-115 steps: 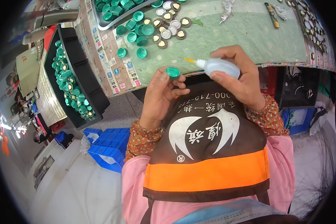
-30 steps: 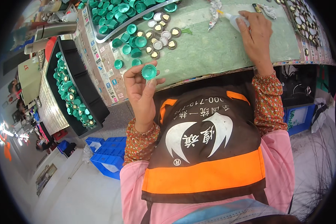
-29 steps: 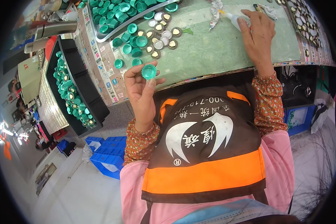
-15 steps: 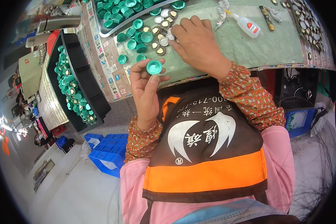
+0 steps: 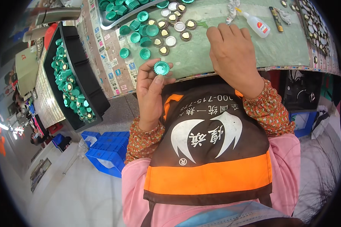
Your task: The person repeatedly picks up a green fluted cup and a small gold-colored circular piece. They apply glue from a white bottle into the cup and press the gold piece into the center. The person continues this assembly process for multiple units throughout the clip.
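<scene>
A green crimped bottle cap (image 5: 161,68) is pinched between the thumb and fingers of my left hand (image 5: 149,89), its open side up, just off the table's near edge. My right hand (image 5: 233,53) rests over the green mat (image 5: 201,45), fingers curled down; whatever they hold is hidden beneath them. Between the hands and beyond lie several dark crimped caps (image 5: 185,35) with pale pieces in them, and white discs (image 5: 171,41) among them. Loose green caps (image 5: 145,53) lie to their left. A white glue bottle (image 5: 259,25) with a yellow tip lies right of my right hand.
At the back left stands a clear tray (image 5: 107,26) of green caps. A black bin (image 5: 90,81) of mixed caps is at the left, with a blue crate (image 5: 110,150) below. Crumpled tissue (image 5: 233,10), a dark-and-gold stick (image 5: 276,19) and many dark caps (image 5: 315,30) lie right.
My right hand has moved right, away from the dark caps and white discs, which now show. My left hand still holds the green cap. The view has shifted slightly.
</scene>
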The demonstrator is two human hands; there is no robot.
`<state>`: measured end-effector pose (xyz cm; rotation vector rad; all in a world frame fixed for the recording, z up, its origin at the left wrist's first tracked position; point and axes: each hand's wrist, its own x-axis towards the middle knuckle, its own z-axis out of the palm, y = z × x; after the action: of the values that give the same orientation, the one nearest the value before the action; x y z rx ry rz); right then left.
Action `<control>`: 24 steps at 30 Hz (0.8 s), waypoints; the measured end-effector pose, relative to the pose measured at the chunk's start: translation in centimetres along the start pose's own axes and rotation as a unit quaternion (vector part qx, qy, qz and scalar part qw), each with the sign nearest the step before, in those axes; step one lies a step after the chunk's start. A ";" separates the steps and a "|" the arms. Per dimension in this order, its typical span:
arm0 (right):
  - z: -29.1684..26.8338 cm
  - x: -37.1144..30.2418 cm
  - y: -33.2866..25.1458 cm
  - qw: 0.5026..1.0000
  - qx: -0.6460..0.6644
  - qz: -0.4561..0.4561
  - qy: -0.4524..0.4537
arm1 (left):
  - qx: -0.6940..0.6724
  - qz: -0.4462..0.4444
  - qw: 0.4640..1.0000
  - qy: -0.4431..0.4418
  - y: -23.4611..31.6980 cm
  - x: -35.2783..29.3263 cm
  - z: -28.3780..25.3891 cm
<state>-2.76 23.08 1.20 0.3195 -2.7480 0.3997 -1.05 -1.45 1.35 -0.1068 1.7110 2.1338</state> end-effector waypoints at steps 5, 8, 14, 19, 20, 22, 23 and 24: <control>0.6 -2.1 0.1 0.958 0.247 0.097 -0.113 | -0.060 -0.039 0.996 -0.044 -0.3 0.5 0.8; -0.2 -1.9 0.9 0.924 0.314 0.179 -0.124 | -0.082 -0.057 0.993 -0.062 0.0 0.4 0.8; 0.2 -2.4 2.3 0.969 0.231 0.048 -0.071 | -0.100 -0.080 0.990 -0.058 0.0 0.6 0.7; 0.7 -2.3 1.9 0.971 0.221 0.029 -0.080 | -0.106 -0.093 0.988 -0.065 0.0 0.5 0.9; 0.7 -2.3 1.8 0.972 0.218 0.023 -0.081 | -0.110 -0.100 0.987 -0.063 0.0 0.5 1.0; 1.0 -2.3 2.0 0.973 0.220 0.013 -0.067 | -0.138 -0.116 0.981 -0.067 0.0 0.5 0.9; 1.1 -2.3 2.0 0.974 0.220 0.008 -0.060 | -0.162 -0.126 0.976 -0.073 -0.3 0.5 0.7; 1.0 -2.3 1.8 0.968 0.246 0.009 -0.055 | -0.187 -0.136 0.970 -0.079 -0.5 0.5 0.5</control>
<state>-1.46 24.87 -0.94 0.4489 -2.7238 1.1039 -1.26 -0.75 0.87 -0.2542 1.1201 2.1618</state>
